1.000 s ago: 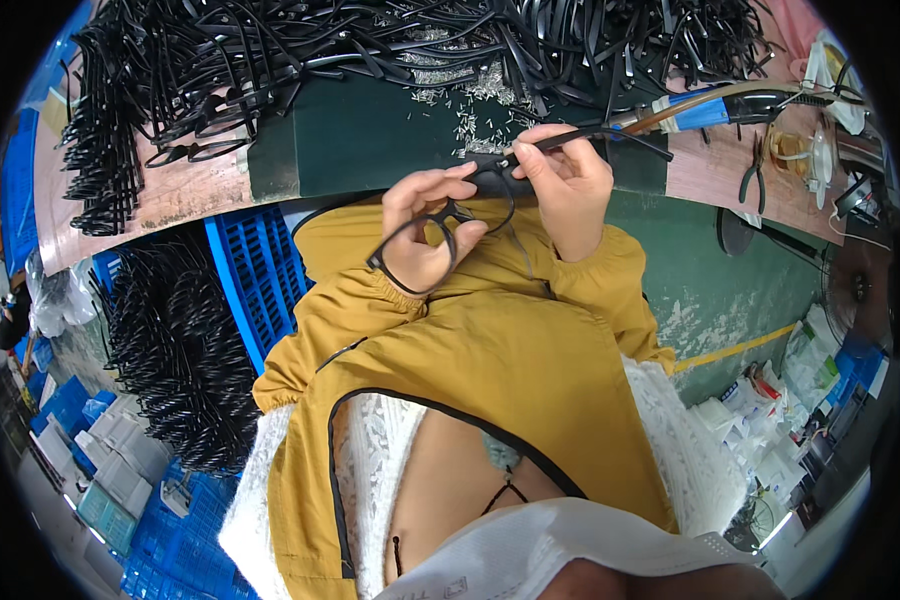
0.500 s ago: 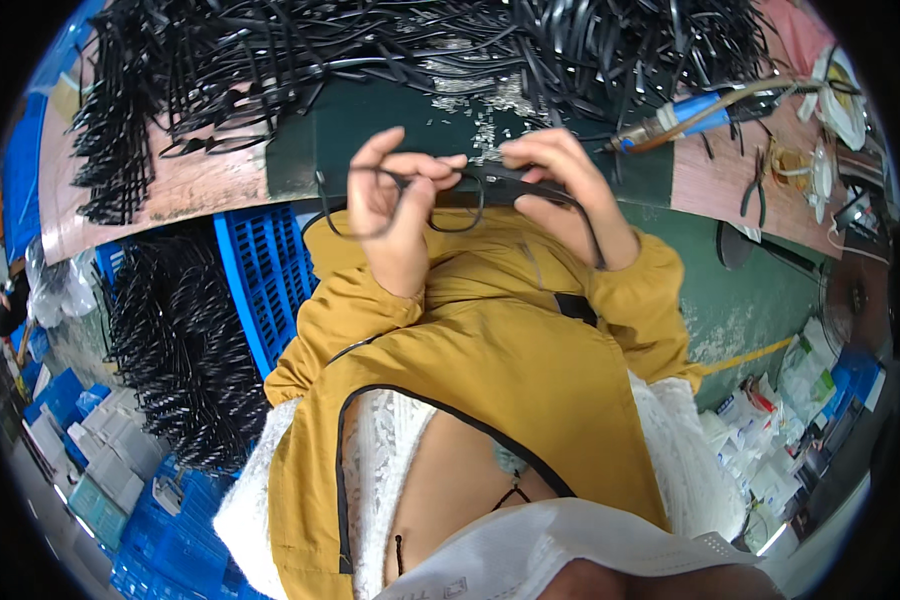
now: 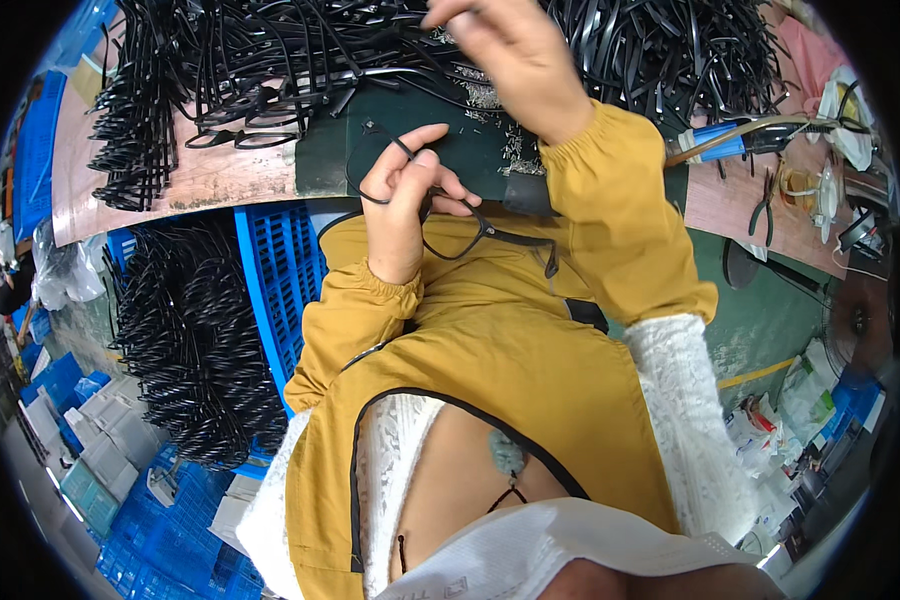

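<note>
Far left, low: blue crates (image 3: pixel 65 385) and pale boxes, smeared by the lens rim; contents not readable. Beside them a blue ribbed bin (image 3: pixel 280 290) holds a dense heap of black temple arms (image 3: pixel 195 350); its lower part is hidden behind the person's mustard sleeve.

On the bench above, a large pile of black frames and arms (image 3: pixel 260 60) runs off the top edge; single pieces cannot be separated by eye.

Centre: left hand (image 3: pixel 405 200) closed, thumb and fingers pinched on a black spectacle frame (image 3: pixel 450 235). The frame hangs just above the person's chest, at the near edge of the green mat (image 3: pixel 470 150); one rim loops above the fingers, the rest trails right. The palm covers the grip point.

Right hand (image 3: pixel 515 50) raised over the pile, fingertips cut by the top edge. Fingers look loosely curled; whether it holds anything, cannot tell.

Right: a blue-handled tool (image 3: pixel 735 135), pliers (image 3: pixel 765 205), small objects too blurred to name.
</note>
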The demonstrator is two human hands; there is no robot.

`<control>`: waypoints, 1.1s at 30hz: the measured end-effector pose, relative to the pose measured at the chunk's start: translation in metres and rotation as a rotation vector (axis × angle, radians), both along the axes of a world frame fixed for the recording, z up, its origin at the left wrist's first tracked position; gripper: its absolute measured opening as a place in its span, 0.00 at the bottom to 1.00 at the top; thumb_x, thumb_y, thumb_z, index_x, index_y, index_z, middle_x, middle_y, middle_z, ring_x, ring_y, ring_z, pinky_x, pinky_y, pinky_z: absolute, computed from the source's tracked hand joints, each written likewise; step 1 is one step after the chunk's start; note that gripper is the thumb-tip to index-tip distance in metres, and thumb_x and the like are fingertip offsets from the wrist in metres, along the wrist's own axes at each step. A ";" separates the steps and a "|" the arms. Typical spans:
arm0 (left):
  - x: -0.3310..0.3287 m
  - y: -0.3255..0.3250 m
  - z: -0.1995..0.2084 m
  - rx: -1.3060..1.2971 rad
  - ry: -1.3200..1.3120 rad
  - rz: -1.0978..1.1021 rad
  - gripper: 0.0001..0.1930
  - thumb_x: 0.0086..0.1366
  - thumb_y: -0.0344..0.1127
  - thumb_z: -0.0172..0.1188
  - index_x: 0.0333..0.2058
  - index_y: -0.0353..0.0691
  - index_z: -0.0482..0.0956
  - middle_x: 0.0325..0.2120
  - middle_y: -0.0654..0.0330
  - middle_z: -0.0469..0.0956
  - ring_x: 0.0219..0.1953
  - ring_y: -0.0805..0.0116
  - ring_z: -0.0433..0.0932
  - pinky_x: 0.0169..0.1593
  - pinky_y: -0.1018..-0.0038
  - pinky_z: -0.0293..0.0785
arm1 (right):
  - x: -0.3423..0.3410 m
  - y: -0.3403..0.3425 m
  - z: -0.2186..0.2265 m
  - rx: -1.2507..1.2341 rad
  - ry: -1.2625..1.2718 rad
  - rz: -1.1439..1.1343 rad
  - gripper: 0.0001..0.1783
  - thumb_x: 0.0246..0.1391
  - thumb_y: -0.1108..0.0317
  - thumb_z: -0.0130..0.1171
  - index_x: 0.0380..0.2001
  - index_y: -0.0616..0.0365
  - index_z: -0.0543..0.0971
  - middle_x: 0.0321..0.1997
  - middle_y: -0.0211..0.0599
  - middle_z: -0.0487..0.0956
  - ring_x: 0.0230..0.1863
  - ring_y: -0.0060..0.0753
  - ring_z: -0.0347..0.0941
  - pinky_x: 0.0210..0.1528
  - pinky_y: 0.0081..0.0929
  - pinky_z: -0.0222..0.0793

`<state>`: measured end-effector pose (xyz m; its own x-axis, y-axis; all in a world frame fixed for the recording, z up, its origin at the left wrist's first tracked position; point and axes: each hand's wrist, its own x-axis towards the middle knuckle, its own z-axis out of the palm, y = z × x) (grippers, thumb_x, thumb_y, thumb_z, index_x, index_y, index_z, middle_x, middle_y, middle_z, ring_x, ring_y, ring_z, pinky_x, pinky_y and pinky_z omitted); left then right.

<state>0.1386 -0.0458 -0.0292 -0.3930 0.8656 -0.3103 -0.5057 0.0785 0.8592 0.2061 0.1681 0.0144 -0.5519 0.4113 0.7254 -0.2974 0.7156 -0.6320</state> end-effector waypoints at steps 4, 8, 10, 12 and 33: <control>-0.007 0.003 0.008 -0.068 0.001 -0.074 0.30 0.78 0.48 0.38 0.60 0.24 0.72 0.24 0.55 0.79 0.30 0.59 0.85 0.34 0.73 0.83 | 0.083 -0.073 0.027 -0.619 0.151 -0.164 0.10 0.71 0.72 0.48 0.48 0.63 0.77 0.32 0.32 0.73 0.33 0.24 0.70 0.36 0.20 0.66; 0.003 0.005 0.018 -0.155 -0.042 -0.315 0.28 0.75 0.45 0.39 0.53 0.24 0.79 0.20 0.58 0.76 0.26 0.64 0.81 0.33 0.75 0.78 | 0.141 -0.109 -0.003 -0.354 0.210 -0.303 0.12 0.72 0.72 0.46 0.47 0.71 0.75 0.31 0.37 0.76 0.31 0.20 0.69 0.34 0.19 0.66; 0.020 0.006 0.018 -0.289 -0.372 -0.661 0.27 0.74 0.44 0.42 0.52 0.23 0.80 0.19 0.59 0.75 0.26 0.66 0.79 0.35 0.74 0.78 | 0.152 -0.114 -0.029 -0.414 -0.270 -0.402 0.05 0.66 0.77 0.55 0.41 0.68 0.78 0.37 0.39 0.78 0.35 0.26 0.76 0.37 0.25 0.73; 0.038 0.008 0.014 -0.358 -0.526 -0.817 0.26 0.74 0.42 0.43 0.54 0.24 0.79 0.19 0.59 0.75 0.25 0.66 0.79 0.35 0.74 0.79 | 0.156 -0.119 -0.050 -0.366 -0.427 -0.451 0.04 0.65 0.78 0.59 0.41 0.67 0.76 0.42 0.37 0.77 0.40 0.25 0.76 0.43 0.22 0.74; 0.054 0.012 0.002 -0.257 -0.531 -0.617 0.20 0.69 0.31 0.49 0.54 0.23 0.77 0.19 0.52 0.79 0.19 0.61 0.80 0.26 0.70 0.80 | 0.145 -0.096 -0.053 -0.387 -0.390 -0.300 0.07 0.53 0.76 0.66 0.36 0.66 0.81 0.36 0.39 0.81 0.37 0.36 0.78 0.35 0.29 0.76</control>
